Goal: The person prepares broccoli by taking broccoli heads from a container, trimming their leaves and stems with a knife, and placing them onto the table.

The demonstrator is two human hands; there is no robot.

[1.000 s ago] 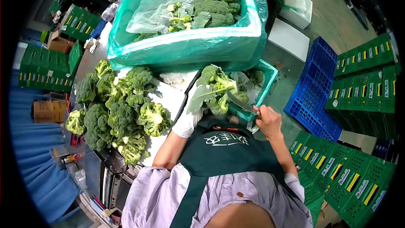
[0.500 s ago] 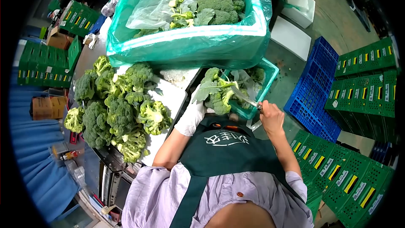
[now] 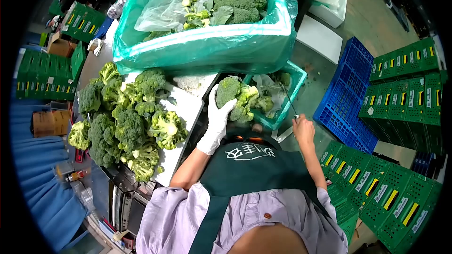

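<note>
My left hand, in a white glove, grips a broccoli head in front of my apron. Its cut stem side faces right. My bare right hand is closed round the handle of a knife. The thin blade points up and left, apart from the broccoli, over a green bin. Leaves, trimmings and a pale plastic bag show inside that bin. To the left, a pile of broccoli heads covers part of a white board.
A large foam box lined with green plastic holds broccoli beyond my hands. On the right are a blue pallet, a white foam lid and stacked green crates. A blue curtain hangs at left.
The knife has swung away from the broccoli to the right. My left hand has turned the head, and the large leaf that hung across it no longer shows there.
</note>
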